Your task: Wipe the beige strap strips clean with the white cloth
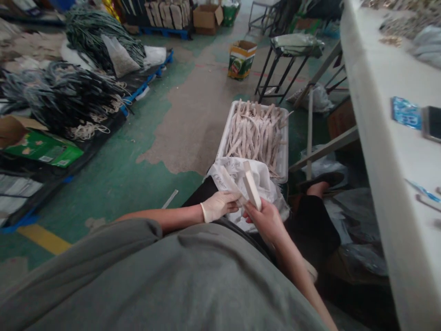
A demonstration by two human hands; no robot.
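My left hand [219,206], in a thin whitish glove, is closed on a pale flat strip [230,179] that slants up and away over my lap. My bare right hand [268,222] grips a pale rectangular bar [252,187], its far end pointing up. Both hands are close together, and the strip's near end meets the right fingertips. Under them a white plastic sack [263,172] covers my lap. Just beyond it, a white crate [283,156] holds many long beige strips [257,128].
To the right runs a white table [368,92] with a blue packet [406,112] and a phone [432,123]. A black stool [272,59] and a carton [241,59] stand ahead. At left, a pallet [148,85] carries dark cord bundles [62,92].
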